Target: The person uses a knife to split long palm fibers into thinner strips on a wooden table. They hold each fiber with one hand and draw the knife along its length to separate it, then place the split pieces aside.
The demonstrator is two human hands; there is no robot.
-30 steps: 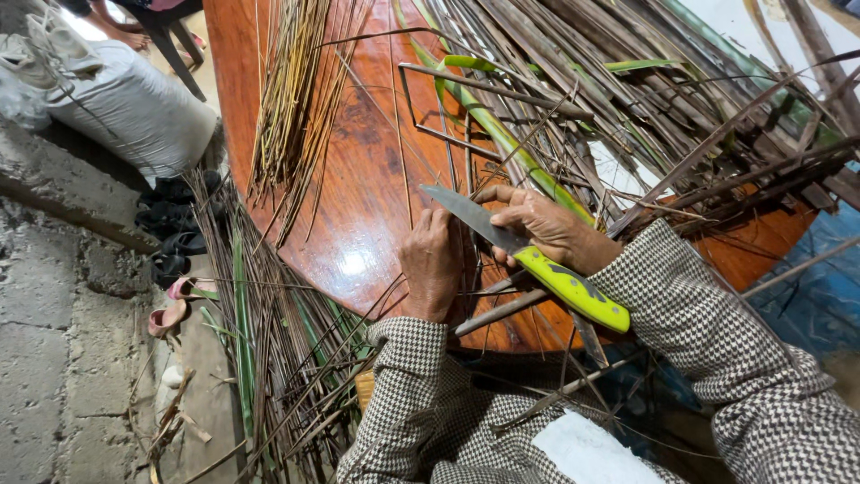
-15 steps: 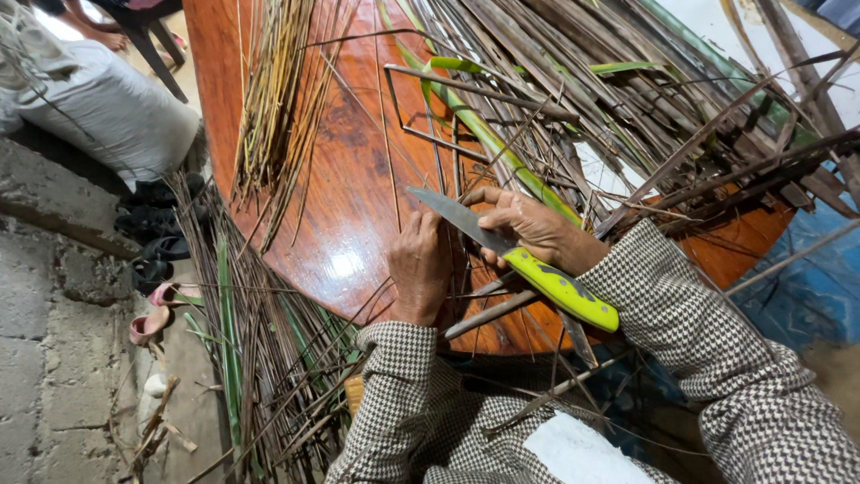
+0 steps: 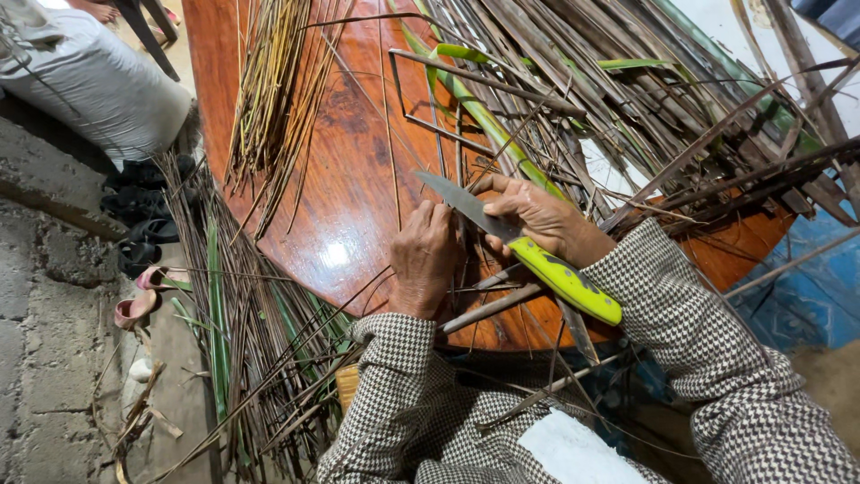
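My right hand [image 3: 537,218] grips a knife [image 3: 524,249] with a yellow-green handle and a grey blade that points up and left. My left hand [image 3: 424,257] is closed around thin brown palm-leaf strips [image 3: 484,309] right beside the blade, over the near edge of a glossy reddish wooden table [image 3: 349,188]. A green leaf stalk [image 3: 475,109] runs diagonally past my right hand. Both arms wear checked sleeves.
A bundle of thin yellowish sticks [image 3: 269,99] lies on the table's left part. A big heap of dry leaf ribs [image 3: 645,99] covers the right. More strips [image 3: 233,332] lie on the floor, by a white sack [image 3: 90,81] and sandals [image 3: 134,305].
The view has shifted slightly. Both hands stay together at the table's edge with the knife against the strips; the blade has hardly moved.
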